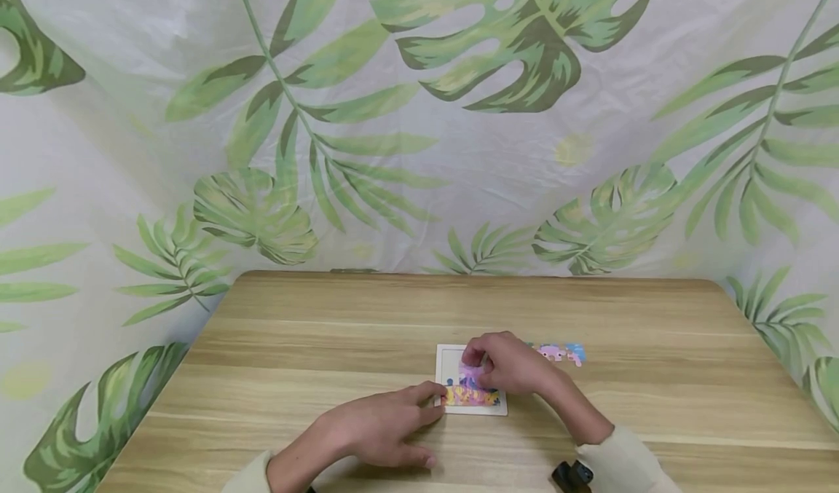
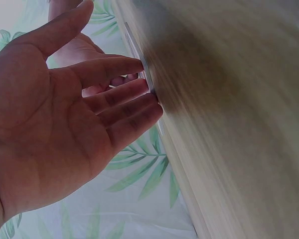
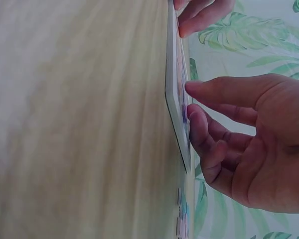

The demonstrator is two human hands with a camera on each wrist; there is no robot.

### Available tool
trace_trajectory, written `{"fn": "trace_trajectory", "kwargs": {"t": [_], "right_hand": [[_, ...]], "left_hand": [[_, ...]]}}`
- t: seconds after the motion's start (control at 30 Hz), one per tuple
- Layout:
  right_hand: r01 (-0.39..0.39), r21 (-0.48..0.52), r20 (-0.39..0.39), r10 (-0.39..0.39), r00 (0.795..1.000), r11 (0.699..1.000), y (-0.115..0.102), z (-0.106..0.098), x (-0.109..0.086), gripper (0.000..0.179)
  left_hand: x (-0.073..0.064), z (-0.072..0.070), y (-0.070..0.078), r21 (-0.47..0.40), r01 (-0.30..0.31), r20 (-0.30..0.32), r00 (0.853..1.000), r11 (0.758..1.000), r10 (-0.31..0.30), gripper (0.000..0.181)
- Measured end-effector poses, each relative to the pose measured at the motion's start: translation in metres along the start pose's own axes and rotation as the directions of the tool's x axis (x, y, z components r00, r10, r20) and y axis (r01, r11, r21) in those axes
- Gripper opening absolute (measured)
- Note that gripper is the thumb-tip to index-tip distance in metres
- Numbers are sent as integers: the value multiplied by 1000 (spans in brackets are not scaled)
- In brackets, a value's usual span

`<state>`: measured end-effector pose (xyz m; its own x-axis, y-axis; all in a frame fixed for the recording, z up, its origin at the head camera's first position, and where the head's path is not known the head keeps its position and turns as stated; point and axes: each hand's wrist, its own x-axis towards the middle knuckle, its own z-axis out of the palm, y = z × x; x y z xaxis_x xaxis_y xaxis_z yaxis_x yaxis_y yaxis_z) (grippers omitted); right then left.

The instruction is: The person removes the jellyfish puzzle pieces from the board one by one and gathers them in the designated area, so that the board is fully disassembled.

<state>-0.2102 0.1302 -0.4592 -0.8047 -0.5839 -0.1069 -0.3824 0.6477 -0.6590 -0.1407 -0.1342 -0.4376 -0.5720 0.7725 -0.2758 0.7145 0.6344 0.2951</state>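
Note:
A small jigsaw puzzle in a white frame board (image 1: 472, 411) lies flat on the wooden table. Its lower rows show a yellow and pink picture; bare backing shows at its upper left. My right hand (image 1: 511, 362) bends over the board, its thumb and fingertips around a purple puzzle piece (image 1: 469, 371). In the right wrist view the thumb (image 3: 204, 90) and curled fingers are right at the board's surface. My left hand (image 1: 387, 424) rests at the board's left edge, with fairly straight fingers (image 2: 132, 119) touching its rim.
More loose puzzle pieces (image 1: 557, 352), pink and blue, lie beyond the right hand, partly hidden by it. A black device (image 1: 572, 476) is beside the right sleeve. A leaf-print cloth (image 1: 393, 151) hangs behind the table's far edge.

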Motion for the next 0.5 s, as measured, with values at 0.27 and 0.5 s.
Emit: {"fn": "trace_trajectory", "kwargs": {"t": [0.27, 0.5], "right_hand": [[-26, -45, -43, 25, 999, 999, -4, 3, 1, 30], [-37, -37, -42, 35, 999, 999, -4, 4, 1, 31]], "left_hand": [[0, 0, -1, 7, -7, -6, 1000, 1000, 7, 71], [0, 1, -1, -14, -1, 7, 1000, 1000, 1, 71]]}}
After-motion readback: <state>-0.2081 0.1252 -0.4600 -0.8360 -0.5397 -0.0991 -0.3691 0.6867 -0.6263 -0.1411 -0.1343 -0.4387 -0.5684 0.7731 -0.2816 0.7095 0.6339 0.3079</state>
